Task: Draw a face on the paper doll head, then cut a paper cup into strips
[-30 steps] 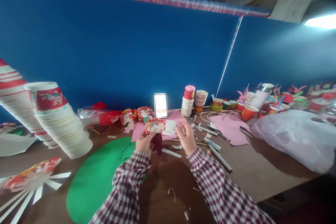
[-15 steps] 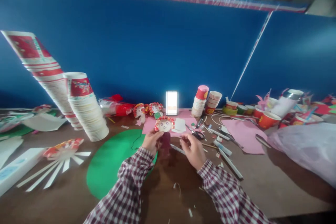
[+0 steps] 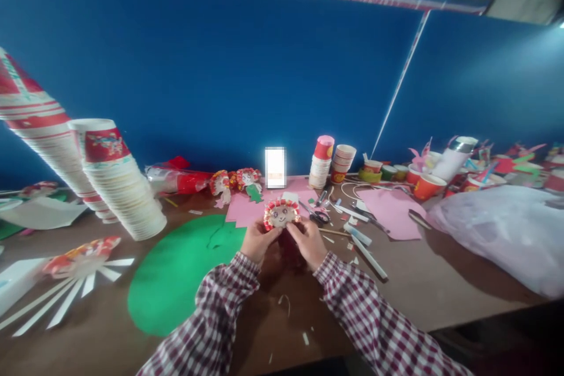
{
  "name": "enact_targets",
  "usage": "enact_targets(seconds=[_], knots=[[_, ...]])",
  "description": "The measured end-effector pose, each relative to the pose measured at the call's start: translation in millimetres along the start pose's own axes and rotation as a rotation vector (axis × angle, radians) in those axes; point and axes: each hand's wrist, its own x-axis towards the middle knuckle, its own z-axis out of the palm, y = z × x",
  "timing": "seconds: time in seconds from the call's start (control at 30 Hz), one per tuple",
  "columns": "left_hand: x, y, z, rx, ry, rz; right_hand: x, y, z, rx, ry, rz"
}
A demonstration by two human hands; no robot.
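A round paper face figure [image 3: 280,214] with a red, yellow and white fringe is held above the table in front of me. My left hand [image 3: 261,241] pinches its lower left edge. My right hand [image 3: 307,241] grips its lower right side, thumb near the chin. Below the face hangs a dark maroon piece [image 3: 289,247], partly hidden between my hands. Two similar fringed figures lie behind, one with a pink body [image 3: 221,187] and one with a green body [image 3: 252,189]. Pink paper [image 3: 237,211] lies under them.
Tall paper cup stacks [image 3: 118,182] lean at the left, near a green sheet [image 3: 171,282] and a cut-strip cup [image 3: 83,264]. Shorter cup stacks [image 3: 321,165] stand behind. Scissors [image 3: 321,217], a white pen [image 3: 369,258], a plastic bag [image 3: 506,235] and cups [image 3: 428,186] are on the right.
My right hand has moved left and closed on the face figure, which now tilts forward between both hands. The view has shifted to the right.
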Motion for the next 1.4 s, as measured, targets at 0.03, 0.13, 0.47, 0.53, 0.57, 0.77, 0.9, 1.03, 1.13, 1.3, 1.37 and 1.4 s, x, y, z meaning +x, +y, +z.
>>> enact_targets(seconds=[0.03, 0.13, 0.47, 0.53, 0.57, 0.77, 0.9, 1.03, 1.13, 1.3, 1.37, 1.4], knots=[[0, 0, 0.2, 0.001, 0.002, 0.008, 0, 0, 0, -0.008, 0.01, -0.005], [-1, 0, 0.4, -0.005, 0.017, 0.012, -3, 0, 2, -0.056, 0.044, -0.031], [-1, -2, -1.9, 0.011, 0.023, 0.042, -7, 3, 5, -0.074, 0.037, -0.049], [-2, -3, -0.7, 0.0, 0.013, 0.046, -7, 3, 6, -0.074, 0.055, -0.042], [-2, -3, 0.2, -0.004, 0.012, 0.048, -8, 2, 6, -0.077, 0.064, -0.039], [-4, 2, 1.1, 0.009, 0.09, 0.034, -8, -6, 2, -0.053, 0.012, -0.038], [-7, 11, -11.1, -0.018, 0.168, 0.038, 0, -6, -22, -0.164, 0.086, -0.077], [-22, 13, -28.1, 0.076, 0.188, -0.027, 0, 1, -50, -0.352, 0.109, -0.109], [-34, 11, -37.3, 0.304, 0.129, -0.046, -9, 4, -55, -0.444, -0.003, -0.123], [-45, 10, -48.0, 0.739, 0.014, 0.018, -23, -2, -44, -0.769, -0.209, -0.214], [-47, 12, -50.9, 0.863, -0.009, 0.045, -25, -4, -39, -0.891, -0.273, -0.258], [-49, 14, -51.8, 0.926, -0.01, 0.058, -26, -5, -37, -0.949, -0.296, -0.268]])
